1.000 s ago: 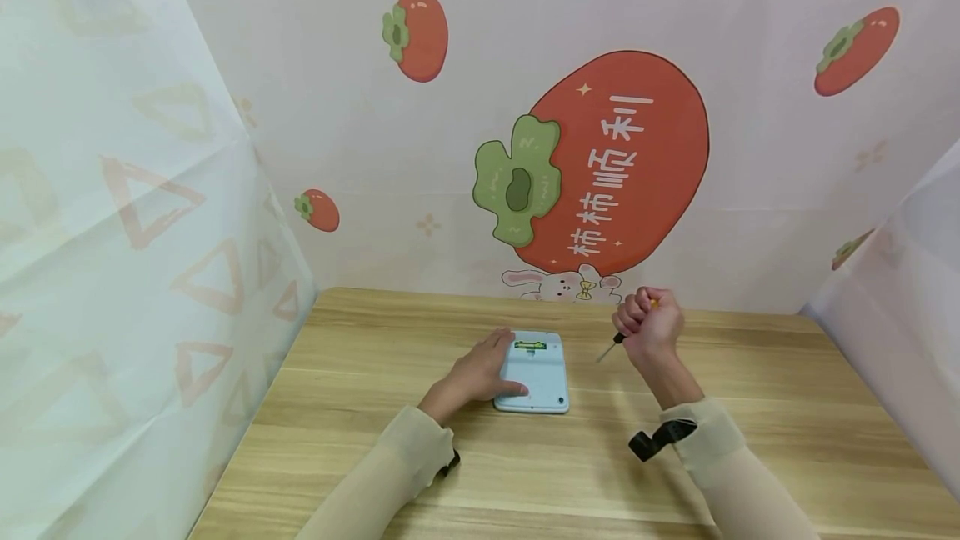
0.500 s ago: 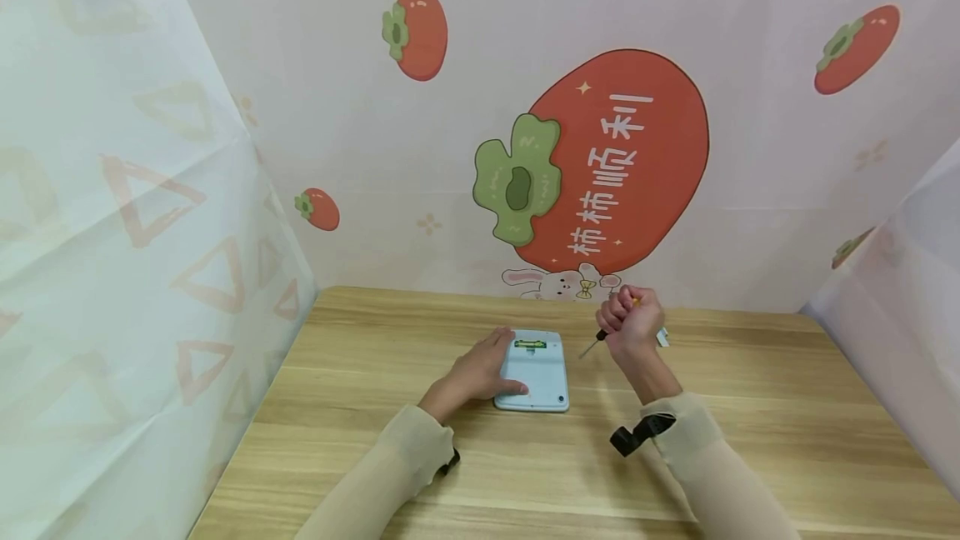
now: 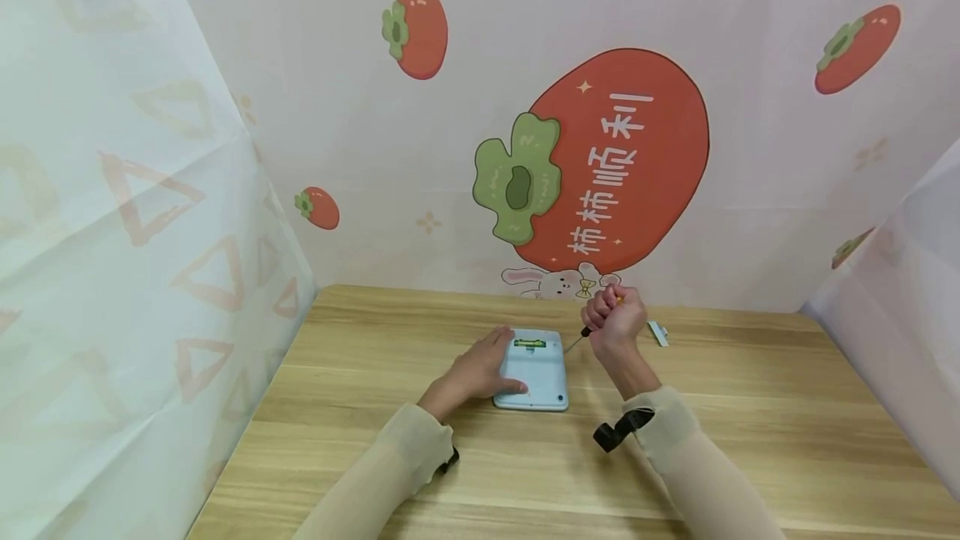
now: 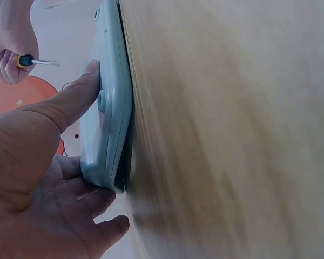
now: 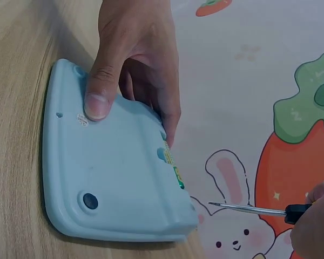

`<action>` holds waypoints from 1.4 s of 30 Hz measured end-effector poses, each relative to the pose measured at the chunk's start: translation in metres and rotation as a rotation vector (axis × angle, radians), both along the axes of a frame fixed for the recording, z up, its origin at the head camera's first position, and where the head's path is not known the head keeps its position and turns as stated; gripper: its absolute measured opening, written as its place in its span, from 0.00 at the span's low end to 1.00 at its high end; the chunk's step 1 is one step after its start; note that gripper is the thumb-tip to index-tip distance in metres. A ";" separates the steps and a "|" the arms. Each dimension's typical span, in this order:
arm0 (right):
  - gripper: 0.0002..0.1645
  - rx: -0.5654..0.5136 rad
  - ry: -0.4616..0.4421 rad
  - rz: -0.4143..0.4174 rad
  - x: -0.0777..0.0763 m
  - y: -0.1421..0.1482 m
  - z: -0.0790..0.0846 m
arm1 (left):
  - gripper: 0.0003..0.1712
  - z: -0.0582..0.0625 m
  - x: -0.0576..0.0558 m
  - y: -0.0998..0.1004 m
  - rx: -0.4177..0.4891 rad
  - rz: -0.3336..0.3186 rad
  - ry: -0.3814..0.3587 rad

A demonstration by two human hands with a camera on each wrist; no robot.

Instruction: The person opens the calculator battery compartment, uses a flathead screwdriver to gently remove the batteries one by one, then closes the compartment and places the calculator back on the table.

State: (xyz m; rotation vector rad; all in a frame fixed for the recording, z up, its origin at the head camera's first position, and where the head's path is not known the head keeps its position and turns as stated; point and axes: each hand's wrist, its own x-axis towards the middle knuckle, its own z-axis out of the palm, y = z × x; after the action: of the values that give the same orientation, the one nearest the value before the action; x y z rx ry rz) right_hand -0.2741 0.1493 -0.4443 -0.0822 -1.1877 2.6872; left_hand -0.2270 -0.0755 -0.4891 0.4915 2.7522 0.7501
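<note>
A light blue device (image 3: pixel 536 377) lies underside up on the table, with small dark feet and a small sticker on its back. Its battery compartment is uncovered, showing a green and yellow battery (image 3: pixel 530 343). My left hand (image 3: pixel 480 369) holds the device by its left side, thumb on the back and fingers at the far edge. In my right hand (image 3: pixel 617 325), a screwdriver (image 5: pixel 248 208) with a black and yellow handle is gripped in a fist. Its metal tip points down and left, close over the device's upper right corner; the fingers hide most of the handle.
A small light blue battery cover (image 3: pixel 658 333) lies on the wooden table (image 3: pixel 360 407), right of my right hand. A printed fabric backdrop (image 3: pixel 360 123) with persimmons stands behind the table, and white side sheets (image 3: pixel 112 273) flank it.
My right hand has moved left with the screwdriver, bringing the tip to the device's upper right edge. The battery cover has come into view behind it. My left hand has stayed put.
</note>
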 end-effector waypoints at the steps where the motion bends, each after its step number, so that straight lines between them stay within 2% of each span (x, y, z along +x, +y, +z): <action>1: 0.28 0.000 -0.004 -0.002 0.000 -0.001 -0.001 | 0.59 0.000 0.000 0.000 0.002 0.000 -0.001; 8: 0.28 0.005 -0.031 -0.025 -0.003 -0.008 -0.003 | 0.59 0.000 0.001 -0.001 0.006 -0.002 -0.003; 21: 0.28 0.036 0.081 -0.029 -0.012 -0.023 -0.010 | 0.59 -0.003 -0.002 -0.001 0.000 -0.002 -0.004; 34: 0.26 0.080 0.068 -0.064 -0.016 -0.035 -0.015 | 0.59 -0.004 -0.002 -0.001 -0.005 -0.004 0.008; 42: 0.24 0.127 0.092 -0.062 -0.017 -0.039 -0.019 | 0.59 -0.006 -0.004 -0.001 -0.011 -0.002 0.017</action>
State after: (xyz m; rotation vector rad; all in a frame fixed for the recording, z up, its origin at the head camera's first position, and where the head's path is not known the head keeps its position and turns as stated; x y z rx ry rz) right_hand -0.2910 0.1099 -0.4633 0.0233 -1.3010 2.5272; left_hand -0.2305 -0.0767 -0.4955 0.5010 2.7690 0.7332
